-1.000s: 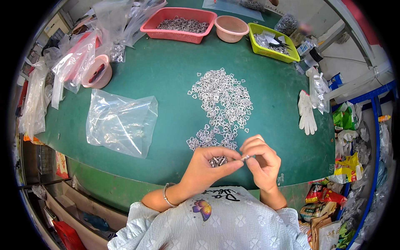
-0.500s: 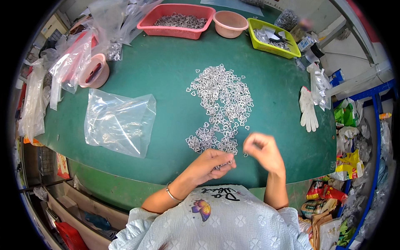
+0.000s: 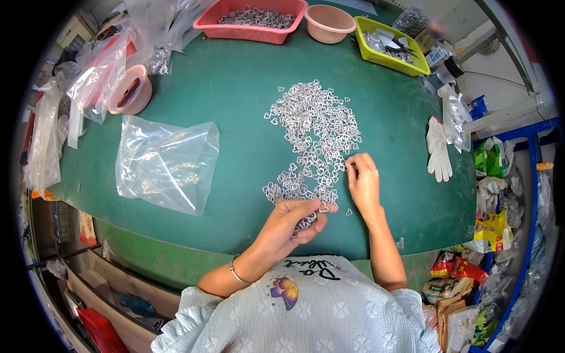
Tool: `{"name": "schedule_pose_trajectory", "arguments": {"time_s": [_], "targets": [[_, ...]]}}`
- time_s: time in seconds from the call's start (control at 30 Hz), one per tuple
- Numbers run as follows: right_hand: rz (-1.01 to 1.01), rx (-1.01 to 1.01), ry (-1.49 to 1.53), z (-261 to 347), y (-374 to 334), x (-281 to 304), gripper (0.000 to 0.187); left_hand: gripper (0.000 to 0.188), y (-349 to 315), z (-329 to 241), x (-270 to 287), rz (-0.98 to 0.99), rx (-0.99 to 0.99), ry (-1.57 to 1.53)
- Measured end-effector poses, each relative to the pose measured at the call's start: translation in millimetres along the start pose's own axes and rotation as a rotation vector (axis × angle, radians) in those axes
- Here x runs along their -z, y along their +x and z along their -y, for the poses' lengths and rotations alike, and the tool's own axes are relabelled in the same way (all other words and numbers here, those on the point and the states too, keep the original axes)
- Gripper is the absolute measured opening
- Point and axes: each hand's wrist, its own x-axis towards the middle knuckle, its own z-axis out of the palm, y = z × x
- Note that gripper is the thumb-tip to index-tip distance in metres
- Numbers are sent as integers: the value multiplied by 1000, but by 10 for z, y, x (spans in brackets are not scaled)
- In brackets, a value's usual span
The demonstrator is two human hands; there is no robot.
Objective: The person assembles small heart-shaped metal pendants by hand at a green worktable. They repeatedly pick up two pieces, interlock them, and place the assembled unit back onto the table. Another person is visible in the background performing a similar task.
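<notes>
A long pile of small silver heart-shaped metal links (image 3: 321, 117) lies on the green table, with a denser clump at its near left end. My left hand (image 3: 281, 228) is closed around a handful of these links, and one heart-shaped link (image 3: 323, 207) shows at the tips of its thumb and forefinger. At the right edge of the pile is my right hand (image 3: 366, 187), its thumb and fingers drawn together; what lies between the fingertips is too small to make out. One loose link (image 3: 349, 212) rests on the table between the hands.
A clear plastic bag (image 3: 168, 165) lies flat on the left. Along the far edge stand a red tray (image 3: 253, 33) of metal pieces, a pink bowl (image 3: 329, 26) and a yellow-green basket (image 3: 391, 62) with pliers. A white glove (image 3: 438, 153) lies at right.
My right hand has moved away from beside my left hand, up to the pile's right edge. My left hand has turned slightly, showing more of the links in its palm.
</notes>
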Motion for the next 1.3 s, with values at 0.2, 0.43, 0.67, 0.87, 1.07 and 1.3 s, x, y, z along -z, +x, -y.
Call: {"name": "schedule_pose_trajectory", "arguments": {"time_s": [0.2, 0.43, 0.67, 0.87, 1.07, 1.3], "targets": [[-41, 66, -14, 16, -28, -9, 5, 33, -22, -4, 7, 38, -28, -5], [1, -192, 503, 127, -101, 130, 3, 31, -45, -1, 13, 72, -126, 60], [102, -384, 1186, 596, -280, 489, 8, 30, 2, 76, 88, 158, -193, 10], [172, -374, 1369, 831, -388, 653, 7, 17, -29, 17, -100, -83, -213, 29], [249, -367, 1522, 949, -433, 689, 3, 15, -79, -22, -208, -108, -397, 314], [270, -319, 1513, 1009, -458, 724, 2, 11, -86, -26, -222, -74, -627, 540]]}}
